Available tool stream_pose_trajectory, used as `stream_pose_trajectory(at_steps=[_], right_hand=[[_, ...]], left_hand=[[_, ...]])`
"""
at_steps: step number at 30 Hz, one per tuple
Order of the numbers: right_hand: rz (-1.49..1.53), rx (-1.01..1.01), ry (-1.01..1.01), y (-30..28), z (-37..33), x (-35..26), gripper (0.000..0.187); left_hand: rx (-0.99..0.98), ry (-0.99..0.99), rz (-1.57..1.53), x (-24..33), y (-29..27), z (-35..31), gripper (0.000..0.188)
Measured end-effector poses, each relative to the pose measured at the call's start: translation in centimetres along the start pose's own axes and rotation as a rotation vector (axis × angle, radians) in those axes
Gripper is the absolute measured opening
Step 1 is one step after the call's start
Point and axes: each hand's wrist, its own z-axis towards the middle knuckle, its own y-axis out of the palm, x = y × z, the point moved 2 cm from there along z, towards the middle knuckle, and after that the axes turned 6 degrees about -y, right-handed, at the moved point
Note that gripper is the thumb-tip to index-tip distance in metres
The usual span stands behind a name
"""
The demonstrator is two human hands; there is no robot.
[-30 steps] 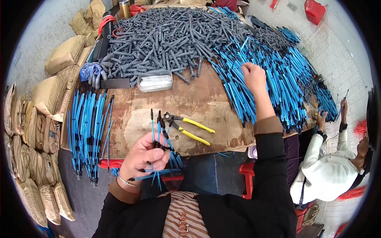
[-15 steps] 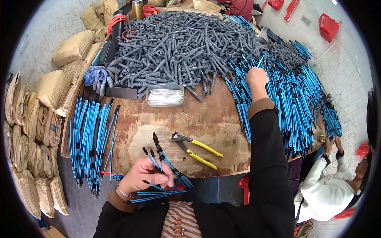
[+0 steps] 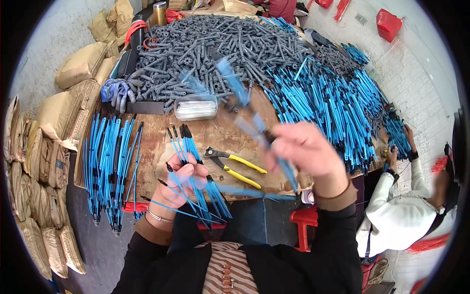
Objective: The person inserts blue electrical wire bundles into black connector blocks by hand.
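My left hand is closed around a bundle of thin blue rods with black tips and joints. Some of them fan out below the fingers. To its right, my right hand grips folding blue rods with black joints, badly smeared by motion. They stretch up toward the grey heap and down past the fingers. Between the hands, on the wooden table, lie end-cutting pliers with yellow handles. Beyond them stands a plastic tub of thin silvery wires.
Grey plastic tubular parts heap over the table's far side. Blue rods pile up at the right, and a smaller bunch hangs over the left edge. Gloves lie far left. Sacks line the left wall. Another person works at right.
My right hand has come back from the blue pile toward me, bringing blue rods with it. My left hand has risen slightly, and its bundle stands more upright.
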Motion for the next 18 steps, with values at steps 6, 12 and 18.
stream_pose_trajectory(at_steps=[6, 12, 18], right_hand=[[-0.389, -0.061, 0.089, 7.4, -2.0, 5.6, 0.025], [-0.534, -0.152, 0.041, 7.5, -1.0, 5.7, 0.022], [-0.597, -0.235, 0.084, 5.5, 0.3, 6.0, 0.023]], left_hand=[[-0.092, 0.009, -0.111, -1.3, 2.7, 0.1, 0.025], [-0.044, 0.088, -0.064, -1.6, 3.2, 0.6, 0.032], [-0.117, 0.045, -0.098, -1.2, 1.6, 2.1, 0.028]])
